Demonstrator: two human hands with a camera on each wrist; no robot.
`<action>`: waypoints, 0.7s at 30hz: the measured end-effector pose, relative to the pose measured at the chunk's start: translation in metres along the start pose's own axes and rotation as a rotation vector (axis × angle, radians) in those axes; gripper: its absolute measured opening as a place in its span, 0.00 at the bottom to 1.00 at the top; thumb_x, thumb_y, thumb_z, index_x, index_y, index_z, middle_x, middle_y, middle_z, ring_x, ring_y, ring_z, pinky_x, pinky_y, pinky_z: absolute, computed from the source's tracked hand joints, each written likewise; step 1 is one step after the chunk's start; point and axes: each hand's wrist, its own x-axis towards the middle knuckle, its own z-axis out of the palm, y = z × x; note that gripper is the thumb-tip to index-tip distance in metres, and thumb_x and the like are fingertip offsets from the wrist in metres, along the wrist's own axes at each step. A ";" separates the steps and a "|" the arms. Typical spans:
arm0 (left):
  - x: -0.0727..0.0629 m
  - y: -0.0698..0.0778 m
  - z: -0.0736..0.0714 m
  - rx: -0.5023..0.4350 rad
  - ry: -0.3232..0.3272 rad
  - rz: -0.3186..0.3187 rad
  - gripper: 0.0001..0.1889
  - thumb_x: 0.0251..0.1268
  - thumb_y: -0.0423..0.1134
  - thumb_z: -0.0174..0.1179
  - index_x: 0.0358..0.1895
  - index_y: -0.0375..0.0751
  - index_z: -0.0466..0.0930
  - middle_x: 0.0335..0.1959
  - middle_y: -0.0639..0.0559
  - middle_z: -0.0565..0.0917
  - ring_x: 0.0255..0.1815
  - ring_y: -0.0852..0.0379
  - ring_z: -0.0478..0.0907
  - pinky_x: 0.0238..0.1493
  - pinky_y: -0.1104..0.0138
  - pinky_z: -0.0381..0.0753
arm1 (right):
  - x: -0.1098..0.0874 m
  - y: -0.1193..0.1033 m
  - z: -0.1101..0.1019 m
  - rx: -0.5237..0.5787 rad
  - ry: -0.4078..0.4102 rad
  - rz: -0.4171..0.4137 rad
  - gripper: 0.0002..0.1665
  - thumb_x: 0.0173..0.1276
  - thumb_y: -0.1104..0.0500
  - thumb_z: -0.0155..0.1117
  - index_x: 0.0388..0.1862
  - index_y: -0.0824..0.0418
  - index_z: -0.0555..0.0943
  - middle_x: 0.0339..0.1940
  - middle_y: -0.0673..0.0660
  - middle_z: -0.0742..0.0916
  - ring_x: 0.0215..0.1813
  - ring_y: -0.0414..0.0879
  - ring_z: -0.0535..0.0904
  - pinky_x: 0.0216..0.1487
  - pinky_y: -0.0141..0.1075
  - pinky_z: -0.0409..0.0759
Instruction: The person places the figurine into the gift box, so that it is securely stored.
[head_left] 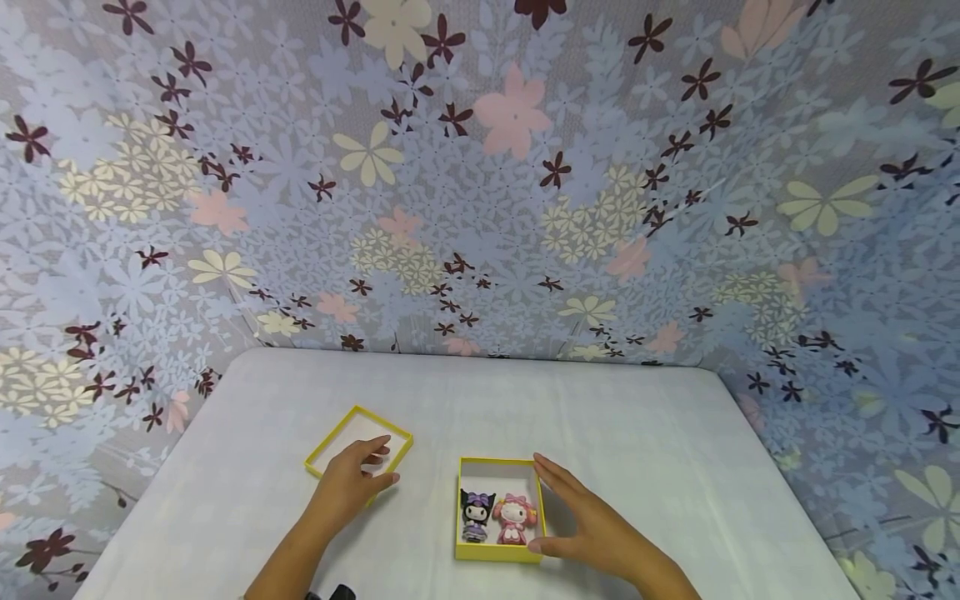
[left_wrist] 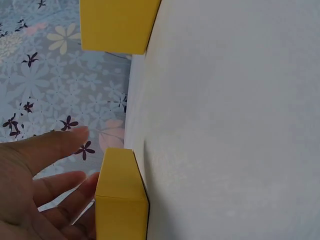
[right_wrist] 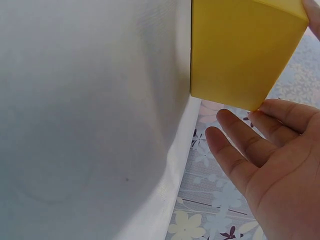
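Note:
A shallow yellow-edged box point(head_left: 498, 552) with a white inside lies on the table before me. In its front half are two small figurines side by side: one with a black hood and purple dress point(head_left: 476, 515), one in pink point(head_left: 514, 518). My right hand point(head_left: 592, 533) is at the box's right side, thumb by the front corner and forefinger by the back corner, other fingers extended. To the left lies a matching yellow-rimmed lid point(head_left: 330, 440), its white inside facing up. Over the lid's right part is my left hand point(head_left: 348, 483), fingers loosely bent and thumb apart, holding nothing.
A white cloth covers the table point(head_left: 600, 417), whose far edge meets a flower-patterned backdrop point(head_left: 480, 208). The same pattern runs down both sides. A small black object point(head_left: 341, 592) shows at the bottom edge by the left forearm.

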 end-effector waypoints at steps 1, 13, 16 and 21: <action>0.000 -0.001 0.000 0.003 -0.007 -0.008 0.33 0.56 0.36 0.75 0.67 0.39 0.77 0.52 0.49 0.85 0.52 0.51 0.84 0.52 0.59 0.86 | 0.000 0.000 0.000 0.002 0.001 0.000 0.62 0.54 0.29 0.72 0.83 0.40 0.53 0.85 0.50 0.57 0.83 0.59 0.54 0.74 0.66 0.63; 0.000 -0.004 0.000 0.038 -0.026 -0.051 0.25 0.54 0.30 0.74 0.59 0.36 0.83 0.39 0.54 0.84 0.40 0.61 0.79 0.39 0.72 0.80 | 0.000 -0.001 0.000 -0.002 0.010 0.009 0.64 0.52 0.28 0.72 0.83 0.44 0.55 0.85 0.49 0.58 0.83 0.58 0.55 0.74 0.65 0.64; 0.001 -0.005 0.000 0.056 -0.020 -0.040 0.21 0.54 0.29 0.72 0.54 0.36 0.85 0.36 0.55 0.84 0.37 0.62 0.78 0.37 0.73 0.78 | 0.000 -0.001 0.000 0.002 0.009 0.014 0.64 0.52 0.28 0.72 0.83 0.43 0.55 0.85 0.49 0.58 0.83 0.58 0.55 0.75 0.64 0.64; 0.002 -0.007 0.000 0.094 -0.011 -0.025 0.16 0.54 0.27 0.70 0.48 0.37 0.87 0.33 0.55 0.84 0.34 0.62 0.76 0.36 0.72 0.77 | 0.001 -0.001 0.000 0.025 0.001 0.016 0.64 0.53 0.30 0.73 0.83 0.47 0.55 0.85 0.49 0.57 0.84 0.58 0.54 0.75 0.65 0.62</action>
